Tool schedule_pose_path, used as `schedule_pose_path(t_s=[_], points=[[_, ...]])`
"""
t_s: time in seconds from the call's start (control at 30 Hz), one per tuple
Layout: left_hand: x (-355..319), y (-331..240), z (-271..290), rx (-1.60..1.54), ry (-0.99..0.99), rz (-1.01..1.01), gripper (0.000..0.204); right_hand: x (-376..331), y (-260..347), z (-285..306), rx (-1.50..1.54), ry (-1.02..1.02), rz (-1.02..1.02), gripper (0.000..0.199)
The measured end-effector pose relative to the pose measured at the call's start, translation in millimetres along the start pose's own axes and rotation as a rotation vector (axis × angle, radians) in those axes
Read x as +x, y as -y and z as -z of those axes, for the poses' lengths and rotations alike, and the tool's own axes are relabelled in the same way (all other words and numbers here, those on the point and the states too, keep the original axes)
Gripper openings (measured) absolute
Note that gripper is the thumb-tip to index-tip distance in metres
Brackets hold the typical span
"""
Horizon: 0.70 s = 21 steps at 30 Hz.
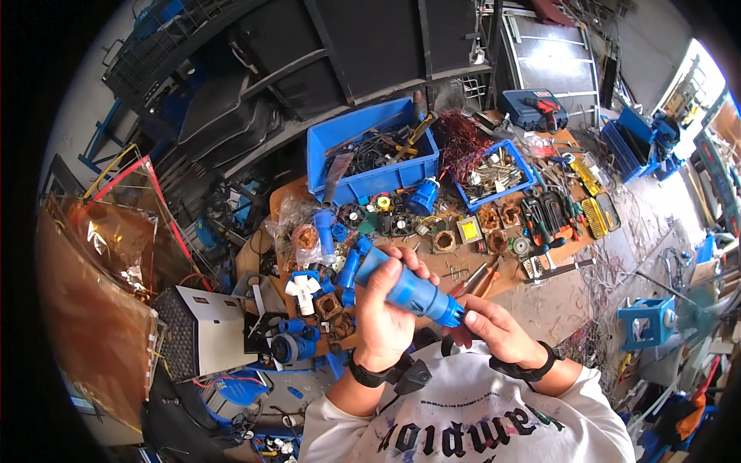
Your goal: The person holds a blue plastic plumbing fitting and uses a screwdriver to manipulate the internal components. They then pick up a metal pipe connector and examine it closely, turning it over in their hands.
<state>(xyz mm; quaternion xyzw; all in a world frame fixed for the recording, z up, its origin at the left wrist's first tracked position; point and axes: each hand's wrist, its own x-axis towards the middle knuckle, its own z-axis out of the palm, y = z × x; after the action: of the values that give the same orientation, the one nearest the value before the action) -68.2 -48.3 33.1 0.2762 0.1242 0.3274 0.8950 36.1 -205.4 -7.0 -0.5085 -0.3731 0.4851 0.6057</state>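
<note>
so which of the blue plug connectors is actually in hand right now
The blue connector in front of the chest: the left hand grips its body, the right hand pinches its end. The others lie on the table.

A: Position of the industrial plug connector (407, 287)?
B: Between left hand (384, 311) and right hand (494, 328), before the workbench (463, 270).
A: Behind it?
B: Large parts bin (370, 150) at rear; smaller bin (494, 174) to its right; pliers (478, 279) just right of the connector.

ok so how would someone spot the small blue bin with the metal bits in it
Start at the large blue crate at the workbench's far edge. Just right of it, past a tangle of reddish wire, sits the small blue bin: shallower, tilted, holding pale silvery metal pieces, not dark cables.
</note>
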Motion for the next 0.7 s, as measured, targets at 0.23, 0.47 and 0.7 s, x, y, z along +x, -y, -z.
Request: schedule_pose_path(t_s=[0.23,0.47,0.7], points=[[12,-3,14,-0.133,-0.069,0.057,0.019,-4,16,-3,-0.131,-0.011,-0.01,0.038],[15,-5,15,-0.222,-0.098,0.103,0.02,-6,16,-6,-0.368,-0.065,0.116,0.027],[13,2,25,-0.168,-0.044,0.078,0.02,-6,18,-7,-0.397,-0.186,0.049,0.027]])
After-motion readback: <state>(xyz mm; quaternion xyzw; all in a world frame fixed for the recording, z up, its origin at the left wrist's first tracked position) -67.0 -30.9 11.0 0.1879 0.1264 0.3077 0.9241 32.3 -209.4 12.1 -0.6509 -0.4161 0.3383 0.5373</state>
